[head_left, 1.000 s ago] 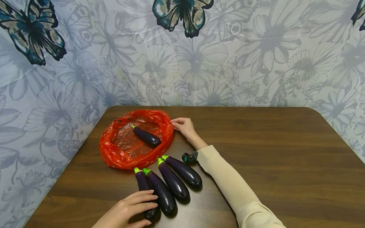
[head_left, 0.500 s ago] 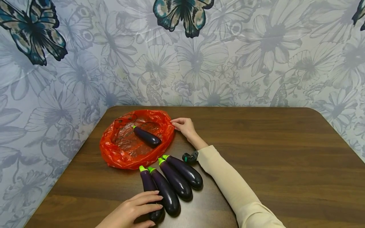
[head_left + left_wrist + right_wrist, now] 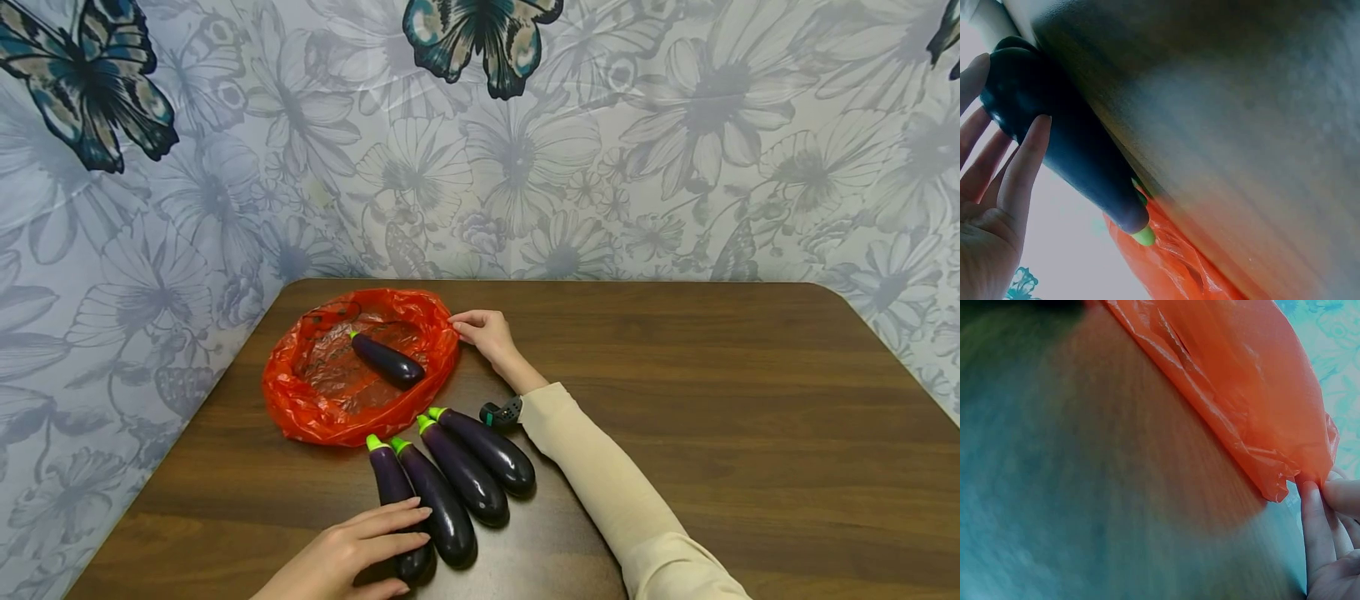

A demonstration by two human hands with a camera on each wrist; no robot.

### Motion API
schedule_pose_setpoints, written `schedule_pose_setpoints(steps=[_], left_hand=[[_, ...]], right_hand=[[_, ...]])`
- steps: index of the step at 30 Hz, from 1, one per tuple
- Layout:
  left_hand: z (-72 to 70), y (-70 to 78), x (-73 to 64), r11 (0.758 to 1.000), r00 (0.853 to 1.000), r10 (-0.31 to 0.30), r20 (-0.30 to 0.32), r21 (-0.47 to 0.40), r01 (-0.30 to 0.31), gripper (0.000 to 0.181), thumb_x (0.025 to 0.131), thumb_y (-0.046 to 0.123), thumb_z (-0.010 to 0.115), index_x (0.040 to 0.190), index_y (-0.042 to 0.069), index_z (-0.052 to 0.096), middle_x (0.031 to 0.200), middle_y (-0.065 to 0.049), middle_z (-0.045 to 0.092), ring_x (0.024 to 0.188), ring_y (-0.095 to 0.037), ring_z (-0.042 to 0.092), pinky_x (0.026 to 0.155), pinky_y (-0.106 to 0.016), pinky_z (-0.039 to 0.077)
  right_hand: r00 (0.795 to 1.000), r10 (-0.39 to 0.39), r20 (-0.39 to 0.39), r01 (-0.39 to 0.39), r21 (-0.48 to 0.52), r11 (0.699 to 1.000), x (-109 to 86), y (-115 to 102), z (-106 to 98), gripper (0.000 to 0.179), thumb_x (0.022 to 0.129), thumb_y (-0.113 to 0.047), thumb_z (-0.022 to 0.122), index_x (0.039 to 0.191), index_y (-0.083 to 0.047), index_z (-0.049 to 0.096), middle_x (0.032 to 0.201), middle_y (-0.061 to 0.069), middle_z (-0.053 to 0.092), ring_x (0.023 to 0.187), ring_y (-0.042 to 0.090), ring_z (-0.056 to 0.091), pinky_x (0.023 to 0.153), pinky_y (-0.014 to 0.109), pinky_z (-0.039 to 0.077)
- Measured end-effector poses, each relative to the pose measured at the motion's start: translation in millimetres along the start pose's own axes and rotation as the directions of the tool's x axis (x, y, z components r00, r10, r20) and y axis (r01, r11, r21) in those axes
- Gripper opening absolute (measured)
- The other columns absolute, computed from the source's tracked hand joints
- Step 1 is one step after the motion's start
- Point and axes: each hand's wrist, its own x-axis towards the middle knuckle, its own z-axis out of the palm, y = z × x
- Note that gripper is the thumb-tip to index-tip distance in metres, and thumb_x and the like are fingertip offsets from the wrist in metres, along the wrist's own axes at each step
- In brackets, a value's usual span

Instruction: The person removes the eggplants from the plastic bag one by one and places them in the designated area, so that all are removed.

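Note:
My left hand [image 3: 351, 550] lies across the leftmost eggplant [image 3: 388, 475], its spread, nearly straight fingers touching the dark skin and the thumb by the rounded end. In the left wrist view that eggplant [image 3: 1066, 125] has its green tip toward the red bag [image 3: 1172, 262]. Three more eggplants lie in a row beside it: one [image 3: 437, 508] adjacent, another [image 3: 465, 475], and the rightmost [image 3: 487, 450]. With thumb and fingers my right hand [image 3: 489, 335] pinches the right rim of the red plastic bag [image 3: 315, 421], which stands wide at the mouth. One eggplant [image 3: 386, 360] is inside it.
Everything rests on a brown wooden table [image 3: 712, 400]. A patterned wall [image 3: 600, 192] with butterfly decorations rises behind the far edge. A black wrist device [image 3: 501, 413] sits at my right wrist, below the cream sleeve [image 3: 600, 475].
My left hand has moved slightly right, shifting the leftmost eggplant, and the row has closed up a little. The right hand keeps its pinch on the bag rim.

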Motion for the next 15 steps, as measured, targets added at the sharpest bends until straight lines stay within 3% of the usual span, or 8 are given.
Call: schedule_pose_setpoints(steps=[15], left_hand=[[-2.8,1.6,-6.0,0.999,0.999,-0.040,0.025,-0.029,0.041,0.046,0.086,0.022,0.069,0.129,0.012,0.057,0.135,-0.007,0.049,0.122,-0.021,0.046,0.084,-0.037,0.049]], right_hand=[[1.000,-0.001,-0.009,0.001,0.004,1.000,0.6,2.0,0.7,0.014,0.087,0.001,0.064,0.099,0.006,0.070,0.097,0.013,0.068,0.080,0.014,0.065,0.073,0.026,0.052]])
